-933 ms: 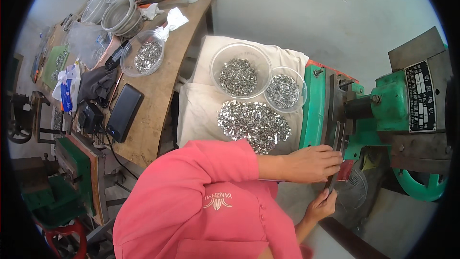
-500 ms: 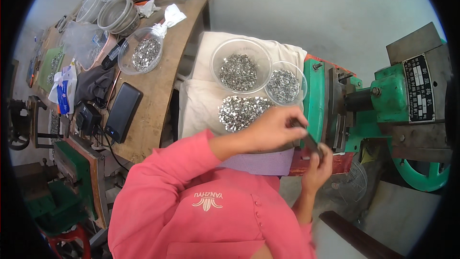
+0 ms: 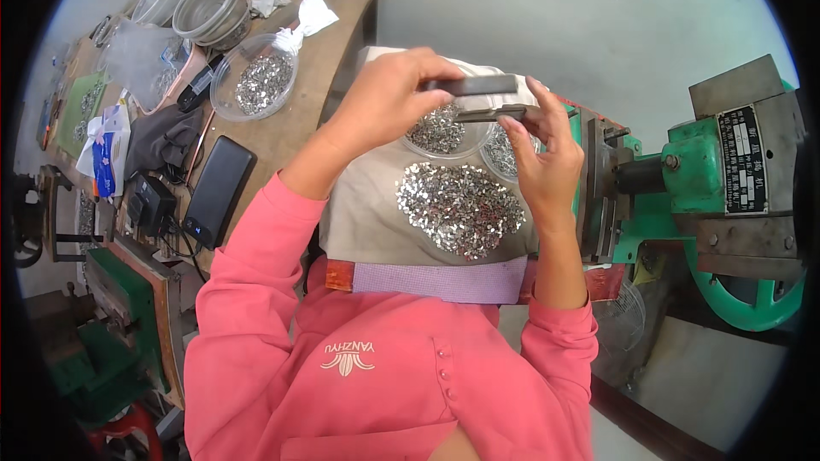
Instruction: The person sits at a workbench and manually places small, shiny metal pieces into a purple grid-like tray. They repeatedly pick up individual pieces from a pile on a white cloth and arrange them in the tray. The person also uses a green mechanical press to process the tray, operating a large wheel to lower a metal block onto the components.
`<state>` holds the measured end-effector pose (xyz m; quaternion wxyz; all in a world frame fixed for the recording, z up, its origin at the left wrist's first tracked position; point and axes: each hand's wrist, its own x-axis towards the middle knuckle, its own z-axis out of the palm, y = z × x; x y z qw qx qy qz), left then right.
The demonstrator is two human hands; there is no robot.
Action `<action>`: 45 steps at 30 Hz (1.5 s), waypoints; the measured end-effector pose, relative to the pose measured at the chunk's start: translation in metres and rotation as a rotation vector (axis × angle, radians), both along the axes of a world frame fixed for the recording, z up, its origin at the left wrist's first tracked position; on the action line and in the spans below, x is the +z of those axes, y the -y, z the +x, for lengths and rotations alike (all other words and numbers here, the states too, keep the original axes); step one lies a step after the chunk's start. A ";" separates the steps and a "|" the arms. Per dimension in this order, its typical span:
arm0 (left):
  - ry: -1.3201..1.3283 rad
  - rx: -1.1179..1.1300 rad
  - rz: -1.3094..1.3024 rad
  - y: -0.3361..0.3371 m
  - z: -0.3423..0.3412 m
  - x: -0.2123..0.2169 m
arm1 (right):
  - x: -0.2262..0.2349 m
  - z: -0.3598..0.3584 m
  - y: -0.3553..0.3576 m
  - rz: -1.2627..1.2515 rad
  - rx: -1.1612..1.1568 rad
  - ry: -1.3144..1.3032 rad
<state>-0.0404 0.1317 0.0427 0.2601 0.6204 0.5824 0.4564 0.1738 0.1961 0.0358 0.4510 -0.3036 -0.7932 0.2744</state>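
My left hand (image 3: 393,96) is closed around one end of a dark grey flat metal bar (image 3: 483,85), slightly blurred. Just below it, a thinner dark metal strip (image 3: 491,114) is pinched at its right end between the fingers and thumb of my right hand (image 3: 548,141). Bar and strip lie nearly parallel, and I cannot tell whether they touch. Both hands hover over two clear tubs of small shiny metal pieces, a larger tub (image 3: 440,154) and a smaller tub (image 3: 502,176), partly covered. Nearer me, a loose pile of small metal pieces (image 3: 461,209) rests on a beige cloth (image 3: 359,230).
To the right stands a green machine press (image 3: 696,166) with a handwheel (image 3: 752,312). A wooden table (image 3: 282,141) on the left bears another tub of pieces (image 3: 219,90), a black power bank (image 3: 220,192), stacked bowls (image 3: 209,21) and a tissue pack (image 3: 109,154).
Both hands have moved away from beside the press, farther from me and to the left, over the tubs. The bar and strip now show as two separate parts. The pile is uncovered.
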 end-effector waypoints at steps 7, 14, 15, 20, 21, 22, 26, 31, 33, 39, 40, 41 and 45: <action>0.456 0.002 -0.116 0.026 0.000 -0.024 | -0.020 0.029 0.016 -0.339 0.009 -0.124; 0.777 -0.274 -0.615 0.120 0.037 -0.039 | -0.047 0.115 0.094 -0.708 -0.186 -0.065; 0.745 -0.325 -0.666 0.128 0.047 -0.047 | -0.050 0.131 0.108 -0.766 -0.259 -0.079; 0.583 -0.398 -0.858 0.144 0.088 -0.080 | -0.088 0.181 0.141 -0.851 -0.514 -0.160; 0.514 -0.392 -0.833 0.143 0.094 -0.085 | -0.095 0.188 0.144 -0.866 -0.570 -0.186; 0.455 -0.376 -0.817 0.142 0.098 -0.086 | -0.095 0.190 0.146 -0.872 -0.585 -0.192; 0.310 -0.257 -0.687 0.146 0.106 -0.082 | -0.094 0.187 0.143 -0.905 -0.596 -0.194; 0.048 -0.111 -0.440 0.161 0.100 -0.076 | -0.093 0.185 0.139 -0.858 -0.594 0.006; -0.086 -0.086 -0.299 0.166 0.103 -0.084 | -0.093 0.186 0.140 -0.814 -0.601 0.107; -0.255 -0.095 -0.187 0.168 0.107 -0.097 | -0.098 0.176 0.143 -0.583 -0.598 0.203; -0.263 -0.096 -0.135 0.167 0.106 -0.097 | -0.096 0.173 0.147 -0.537 -0.595 0.221; -0.272 -0.096 -0.083 0.165 0.106 -0.096 | -0.094 0.170 0.149 -0.490 -0.591 0.239; -0.286 -0.064 0.005 0.155 0.107 -0.093 | -0.088 0.143 0.154 -0.179 -0.328 0.366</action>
